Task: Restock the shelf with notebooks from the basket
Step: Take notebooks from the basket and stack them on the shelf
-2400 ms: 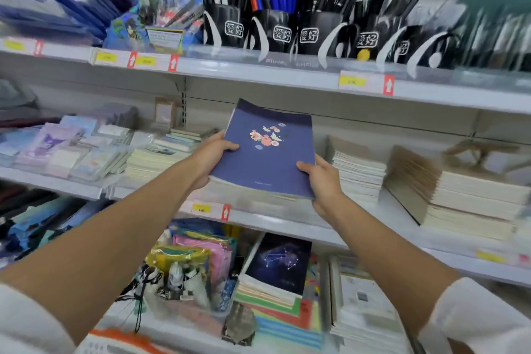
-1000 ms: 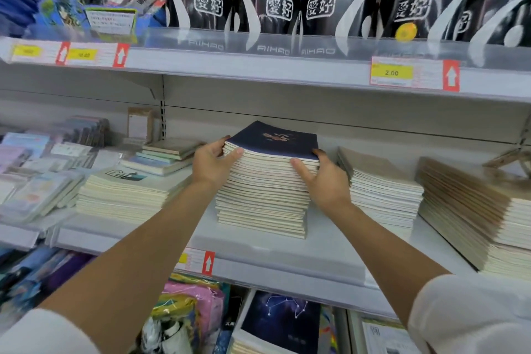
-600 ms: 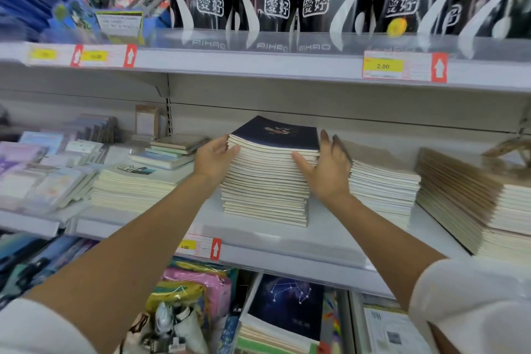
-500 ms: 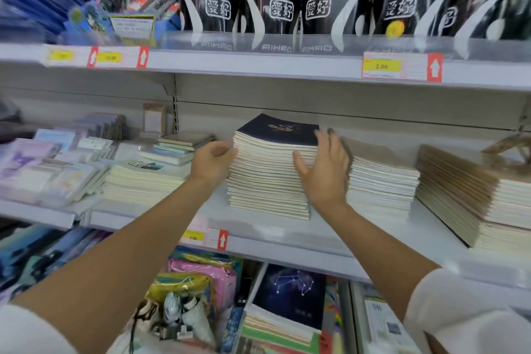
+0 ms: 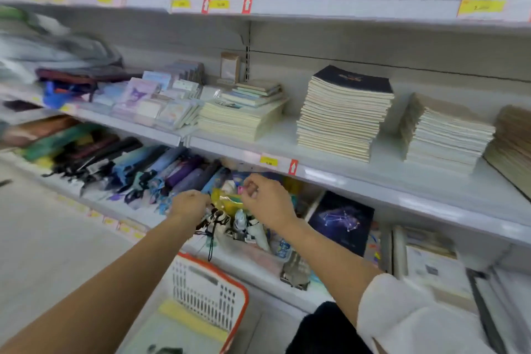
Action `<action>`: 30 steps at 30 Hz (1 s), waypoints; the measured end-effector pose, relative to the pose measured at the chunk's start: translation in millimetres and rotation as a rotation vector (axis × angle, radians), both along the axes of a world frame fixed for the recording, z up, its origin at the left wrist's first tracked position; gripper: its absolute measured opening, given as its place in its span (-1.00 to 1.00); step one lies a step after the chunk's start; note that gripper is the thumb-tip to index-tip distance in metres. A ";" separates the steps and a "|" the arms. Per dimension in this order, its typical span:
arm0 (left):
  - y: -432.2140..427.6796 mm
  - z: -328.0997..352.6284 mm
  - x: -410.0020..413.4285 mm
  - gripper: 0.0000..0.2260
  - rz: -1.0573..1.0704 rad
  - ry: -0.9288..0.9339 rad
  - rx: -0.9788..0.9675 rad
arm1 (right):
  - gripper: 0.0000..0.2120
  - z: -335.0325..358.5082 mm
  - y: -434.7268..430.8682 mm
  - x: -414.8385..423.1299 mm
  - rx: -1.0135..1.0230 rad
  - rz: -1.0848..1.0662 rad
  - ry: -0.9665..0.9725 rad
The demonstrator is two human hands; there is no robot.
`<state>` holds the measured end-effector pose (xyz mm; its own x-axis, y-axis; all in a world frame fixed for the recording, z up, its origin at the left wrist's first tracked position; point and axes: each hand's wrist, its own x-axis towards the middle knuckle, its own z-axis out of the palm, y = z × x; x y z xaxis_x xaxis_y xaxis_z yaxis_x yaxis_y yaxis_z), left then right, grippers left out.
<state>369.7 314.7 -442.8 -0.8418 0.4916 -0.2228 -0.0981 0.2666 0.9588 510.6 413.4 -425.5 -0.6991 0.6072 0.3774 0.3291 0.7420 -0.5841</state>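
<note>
Left hand [image 5: 189,205] and right hand [image 5: 265,201] loose — notebook stack [image 5: 343,115] tall, navy-topped

Bright, even store light. Glare on the shelf tops says it falls from above.

- Motion smear is heavy on your left: the bags [image 5: 66,66] and umbrellas [image 5: 123,164] run to streaks.
- The notebook stack [image 5: 344,115] is the sharpest thing; its page edges are distinct.
- Price labels [image 5: 481,6] are blurred, digits unreadable.
- There is soft shadow under the upper shelf [image 5: 344,8].
- Pale glare patches sit on the middle shelf lip [image 5: 324,174].
- The floor [image 5: 43,238] is washed near white, and your sleeve [image 5: 416,325] likewise.
- Your left hand [image 5: 189,205] and right hand [image 5: 267,201] are soft-edged.
- Shelf lines bow and tilt toward the edges.
</note>
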 end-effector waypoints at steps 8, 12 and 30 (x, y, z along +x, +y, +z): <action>-114.7 -90.7 -22.5 -0.68 0.118 -0.380 -0.200 | -0.79 -101.8 -68.9 -28.2 -0.108 0.258 -0.369; -151.1 -139.6 -29.5 -0.63 0.206 -0.472 -0.241 | -0.71 -137.7 -77.9 -30.8 -0.113 0.349 -0.552; -252.2 -328.4 -31.2 -0.90 0.600 -0.888 -0.418 | -0.62 -292.8 -117.8 -76.9 -0.427 0.437 -0.993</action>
<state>338.5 62.5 -771.2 -0.3802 -0.1874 -0.9057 -0.9135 0.2294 0.3360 433.7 295.6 -718.4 -0.7534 0.1871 -0.6304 0.5470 0.7103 -0.4430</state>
